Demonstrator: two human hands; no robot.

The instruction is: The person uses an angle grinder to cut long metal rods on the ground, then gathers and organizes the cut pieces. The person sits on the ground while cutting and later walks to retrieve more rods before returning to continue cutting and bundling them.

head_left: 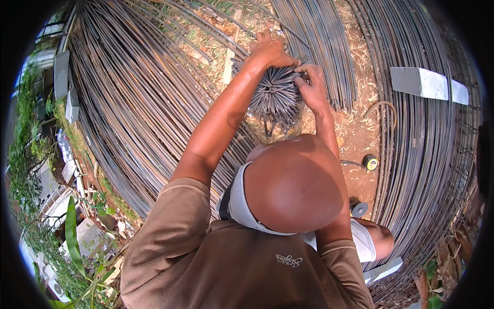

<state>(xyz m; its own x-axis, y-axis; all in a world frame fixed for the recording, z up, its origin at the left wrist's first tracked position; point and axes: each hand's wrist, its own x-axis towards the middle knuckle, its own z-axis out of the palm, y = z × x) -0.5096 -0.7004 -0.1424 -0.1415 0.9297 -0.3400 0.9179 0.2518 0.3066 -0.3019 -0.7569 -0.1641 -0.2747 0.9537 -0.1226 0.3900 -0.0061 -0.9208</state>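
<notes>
A round bundle of short dark-grey metal rods (272, 95) lies at upper centre, their ends fanning outward. My left hand (270, 51) arches over its top, fingers bent and thumb on the right, wrapped on the bundle's upper edge. My right hand (312, 85) is closed at the bundle's upper-right edge, thumb and fingers pressed on the rod ends. What lies under the fingertips is partly hidden. Both forearms run up from brown short sleeves. A bare head (290, 185) with a grey band fills the lower middle.
Long rusty bars (128, 108) cover the left, more (422, 154) the right, others (319, 51) above. A white block (419, 82) rests on the right bars. A yellow tape measure (370, 162) and grey disc (359, 209) lie on dirt. Plants (72, 232) and debris fill the left edge.
</notes>
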